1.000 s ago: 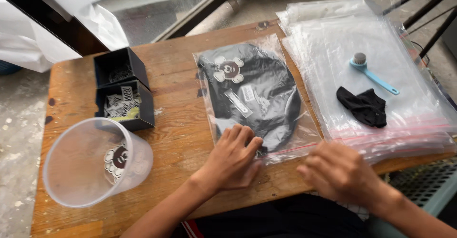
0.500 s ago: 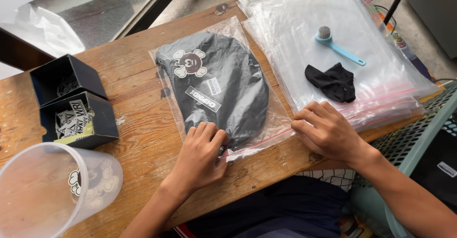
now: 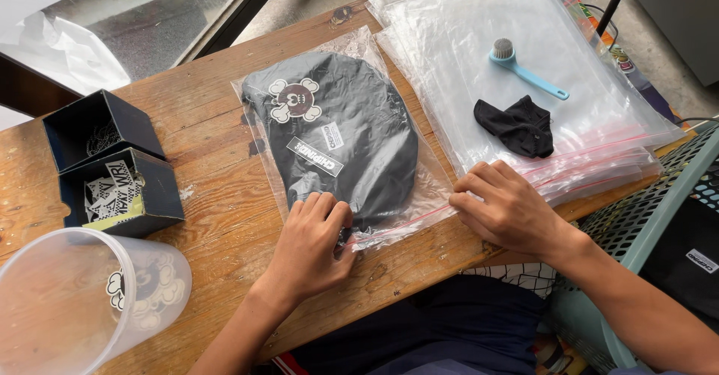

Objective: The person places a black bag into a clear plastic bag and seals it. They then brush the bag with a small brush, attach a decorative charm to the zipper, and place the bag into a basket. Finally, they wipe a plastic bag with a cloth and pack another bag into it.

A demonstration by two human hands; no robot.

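Left hand (image 3: 311,244) lies palm down on the near left corner of the bag (image 3: 352,139), fingers together and curled, pressing the sealed edge against the table (image 3: 225,195). Right hand (image 3: 505,210) rests at the bag's near right corner, fingers bent and close together, tips on the red zip line; whether it pinches the plastic cannot be told. The bag is clear, lies flat at table centre and holds a folded black garment (image 3: 341,135) with a skull patch. At near left a clear plastic cup (image 3: 82,300) lies on its side. Beyond it stand two open dark boxes (image 3: 112,165) holding stickers. At far right lies a stack of empty bags (image 3: 524,38), bearing a blue brush (image 3: 524,71) and a small black cloth (image 3: 517,126).
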